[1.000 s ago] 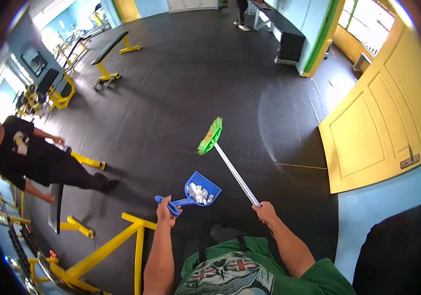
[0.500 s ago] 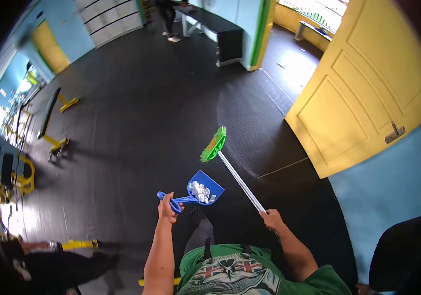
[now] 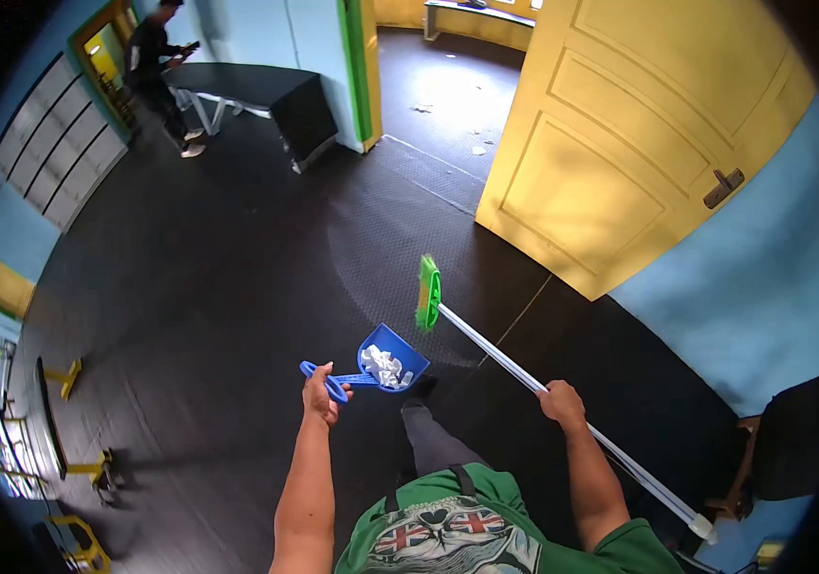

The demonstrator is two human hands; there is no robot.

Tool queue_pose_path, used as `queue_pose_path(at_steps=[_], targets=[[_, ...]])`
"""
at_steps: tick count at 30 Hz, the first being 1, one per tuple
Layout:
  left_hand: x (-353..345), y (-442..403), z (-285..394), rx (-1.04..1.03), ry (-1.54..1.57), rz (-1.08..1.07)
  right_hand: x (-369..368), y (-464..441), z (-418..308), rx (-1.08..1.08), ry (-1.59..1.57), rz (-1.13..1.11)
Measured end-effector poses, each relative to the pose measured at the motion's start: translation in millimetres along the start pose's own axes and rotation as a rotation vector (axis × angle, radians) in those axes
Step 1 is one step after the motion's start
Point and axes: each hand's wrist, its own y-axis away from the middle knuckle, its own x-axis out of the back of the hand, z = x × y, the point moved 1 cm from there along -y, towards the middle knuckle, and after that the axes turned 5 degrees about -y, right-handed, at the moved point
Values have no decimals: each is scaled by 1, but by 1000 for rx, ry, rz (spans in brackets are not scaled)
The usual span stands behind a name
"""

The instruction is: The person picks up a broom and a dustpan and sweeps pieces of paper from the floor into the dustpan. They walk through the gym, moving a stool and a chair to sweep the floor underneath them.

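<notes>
My left hand [image 3: 321, 394] is closed round the looped handle of a blue dustpan [image 3: 413, 362]. Crumpled white paper pieces [image 3: 382, 365] lie in its pan. My right hand [image 3: 562, 404] grips the white pole of a broom [image 3: 495, 352]. The pole runs on past that hand to the lower right. Its green head [image 3: 429, 293] points away from me, just beyond the dustpan and apart from it.
A yellow door [image 3: 610, 172] stands open at the right, beside a doorway with scraps on the floor [image 3: 478, 150] beyond. A person in black [image 3: 156, 72] stands by a black bench [image 3: 237, 84]. Gym benches [image 3: 54, 421] are at the left; a chair [image 3: 797, 435] is at the right.
The view has turned right toward the doorway, and the nearby person at the left has left view. The broom head has swung more upright, and more of its pole shows behind my right hand.
</notes>
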Motion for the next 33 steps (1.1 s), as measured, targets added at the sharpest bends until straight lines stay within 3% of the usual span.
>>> queue_pose_path(at_steps=[12, 22, 25, 30, 33], targets=[[-168, -164, 144, 12, -63, -85, 65, -178, -140, -162, -118, -20], [-295, -329, 239, -8, -147, -142, 73, -337, -216, -236, -105, -78], [-337, -355, 274, 6, -201, -150, 86, -363, -242, -417, -234, -175], [-398, -411, 337, 28, -302, -169, 92, -402, -276, -498, -310, -169], [-445, -442, 369, 33, -337, -212, 80, -436, -288, -378, -245, -30]])
